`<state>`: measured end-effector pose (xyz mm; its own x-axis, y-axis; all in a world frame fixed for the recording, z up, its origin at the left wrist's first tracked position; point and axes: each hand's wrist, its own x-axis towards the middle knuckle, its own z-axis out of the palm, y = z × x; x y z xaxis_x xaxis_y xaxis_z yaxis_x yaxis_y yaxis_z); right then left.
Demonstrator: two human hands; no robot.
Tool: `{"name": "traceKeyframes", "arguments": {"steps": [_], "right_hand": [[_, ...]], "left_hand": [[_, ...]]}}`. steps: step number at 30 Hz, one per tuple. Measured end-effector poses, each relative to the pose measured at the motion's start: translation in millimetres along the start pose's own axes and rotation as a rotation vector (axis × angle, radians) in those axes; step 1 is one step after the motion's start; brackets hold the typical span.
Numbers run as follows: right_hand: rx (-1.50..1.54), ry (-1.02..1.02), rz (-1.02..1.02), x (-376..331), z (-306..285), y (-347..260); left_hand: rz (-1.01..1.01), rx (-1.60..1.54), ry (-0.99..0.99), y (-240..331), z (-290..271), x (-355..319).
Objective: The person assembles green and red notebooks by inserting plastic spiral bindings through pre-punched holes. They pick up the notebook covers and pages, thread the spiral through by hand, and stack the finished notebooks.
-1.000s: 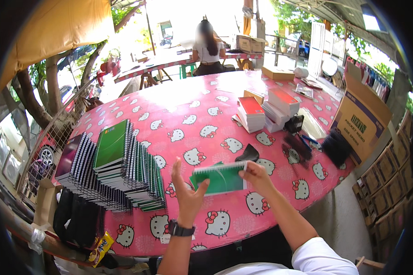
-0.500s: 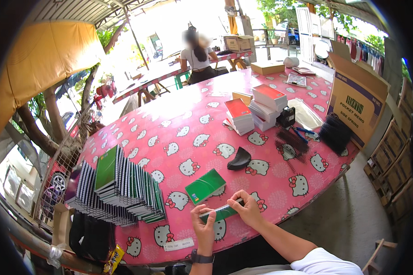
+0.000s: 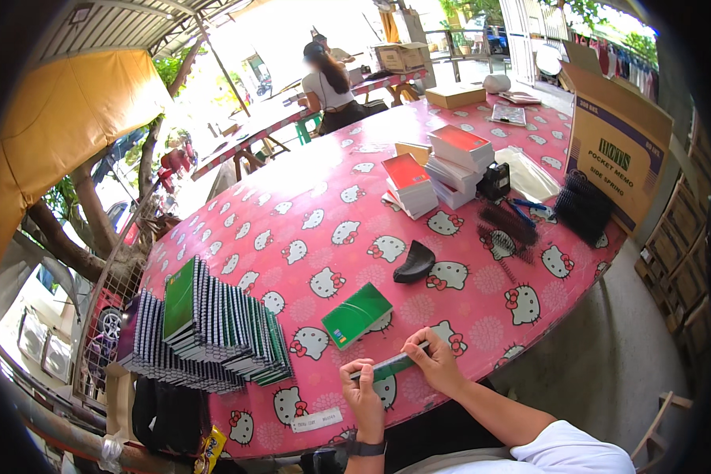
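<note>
Over pink table [image 3: 482, 300] | left fingers [image 3: 359, 368] + right fingers [image 3: 423, 354]: gripping green notebook [image 3: 392, 366] by opposite ends

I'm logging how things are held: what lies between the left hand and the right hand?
A thin green notebook, seen nearly edge-on in the head view, spans the gap; the left hand and right hand each grip one end.

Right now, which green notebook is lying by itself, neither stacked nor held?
The green notebook lying face up beyond the left hand and right hand; they hold a slim green one, and others are in the stack at left.
</note>
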<state>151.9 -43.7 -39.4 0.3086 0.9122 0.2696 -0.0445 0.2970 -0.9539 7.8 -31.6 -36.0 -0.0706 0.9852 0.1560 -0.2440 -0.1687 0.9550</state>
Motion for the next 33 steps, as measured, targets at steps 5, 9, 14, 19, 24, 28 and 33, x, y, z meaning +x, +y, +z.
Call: {"name": "traceKeyframes", "arguments": {"steps": [5,9,14,19,24,28,33], "right_hand": [[0.018,-0.004,0.040,1,0,-3],[0.110,-0.010,-0.054,22,-24,-2],[-0.957,0.352,-0.408,128,-143,-23],[-1.372,0.199,-0.152,147,-183,16],[-1.354,0.223,-0.068,161,-198,25],[-1.293,0.265,-0.182,160,-195,4],[-1.138,0.249,-0.245,157,-197,-15]], "left_hand": [[0.741,1.074,-0.022,27,31,-4],[0.678,1.028,-0.233,23,25,2],[0.764,0.997,-0.273,32,23,23],[0.756,0.985,-0.319,29,22,34],[0.752,0.921,-0.310,23,23,33],[0.798,0.881,-0.307,23,20,34],[0.746,0.893,-0.295,21,30,36]]}}
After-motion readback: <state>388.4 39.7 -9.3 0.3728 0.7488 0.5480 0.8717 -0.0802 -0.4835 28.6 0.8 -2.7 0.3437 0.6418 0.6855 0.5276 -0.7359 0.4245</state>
